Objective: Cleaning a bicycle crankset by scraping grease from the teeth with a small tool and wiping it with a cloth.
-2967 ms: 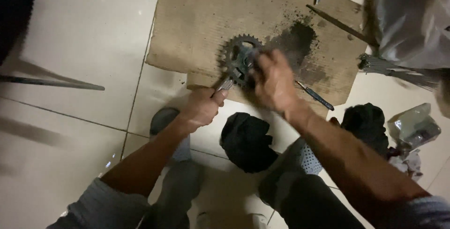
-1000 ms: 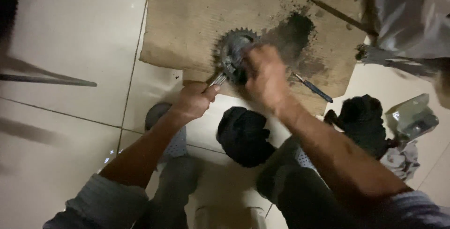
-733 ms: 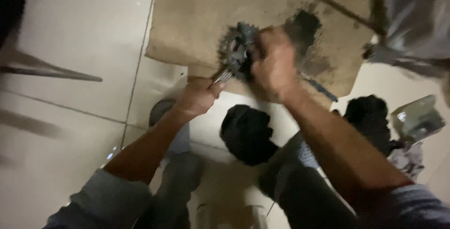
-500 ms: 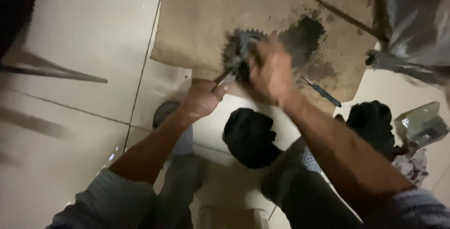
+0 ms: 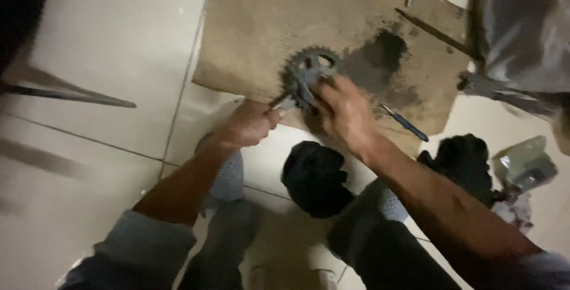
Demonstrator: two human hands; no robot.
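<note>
A toothed metal chainring with its crank [image 5: 309,73] lies on a greasy sheet of brown cardboard [image 5: 249,35] on the tiled floor. My right hand [image 5: 344,112] presses down on the lower right part of the chainring and grips it. My left hand [image 5: 249,125] is closed around the handle of a slim metal tool [image 5: 280,101], whose tip reaches the chainring's lower left edge. My two knees show at the bottom, on either side of a black cloth [image 5: 314,177].
A dark grease stain [image 5: 380,64] marks the cardboard to the right of the chainring. A dark-handled screwdriver [image 5: 407,124] lies at the cardboard's right edge. Another black rag [image 5: 466,165] and a crumpled plastic wrapper [image 5: 525,165] sit at the right. Thin metal rods [image 5: 65,94] lie at the left.
Both hands have stayed on the chainring and the tool, shifting only slightly. My right hand has slid a little lower, so more of the chainring's teeth show now.
</note>
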